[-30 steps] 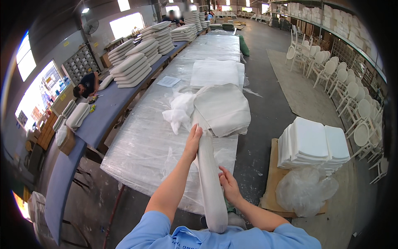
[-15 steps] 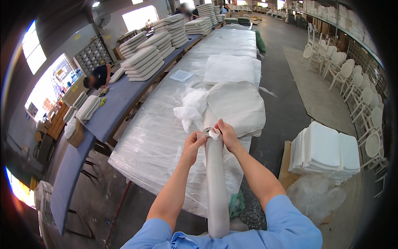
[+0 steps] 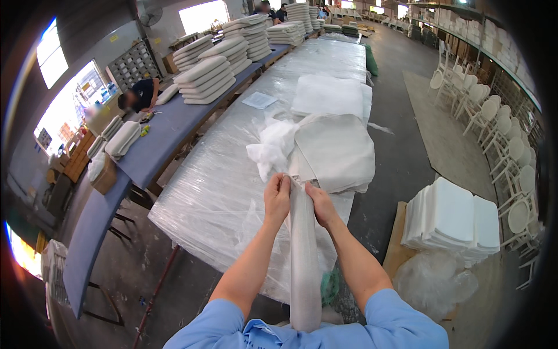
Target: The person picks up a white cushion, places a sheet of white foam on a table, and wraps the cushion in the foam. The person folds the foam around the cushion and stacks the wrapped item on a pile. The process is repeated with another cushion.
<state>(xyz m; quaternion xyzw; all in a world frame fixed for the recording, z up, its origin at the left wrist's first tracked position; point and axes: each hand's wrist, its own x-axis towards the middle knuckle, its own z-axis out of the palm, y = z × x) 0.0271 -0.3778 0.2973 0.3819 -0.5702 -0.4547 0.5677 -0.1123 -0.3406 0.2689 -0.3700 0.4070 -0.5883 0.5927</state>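
Gripping the far end of a long, pale padded piece (image 3: 305,262), a person's two bare hands sit on either side of it above the near right part of a plastic-wrapped surface (image 3: 203,203). The left hand (image 3: 277,200) is curled closed, pinching cloth at the end's left edge. The right hand (image 3: 319,205) is closed around the right edge, thumb along the top; its other fingers are mostly hidden. The piece stands on its narrow side, running back past the surface's near edge to the person's blue shirt (image 3: 232,328).

Just beyond the hands, toward the surface's right edge, lies a stack of off-white cloth pieces (image 3: 340,148). Crumpled white wadding (image 3: 273,142) sits to its left, and flat white sheets (image 3: 328,96) lie farther up the same edge.

Handling this well probably calls for an equal pull from both hands, thumbs level, and the near end steadied against the body, so the cloth stays straight. Uneven tension could twist it or leave wrinkles along the side.
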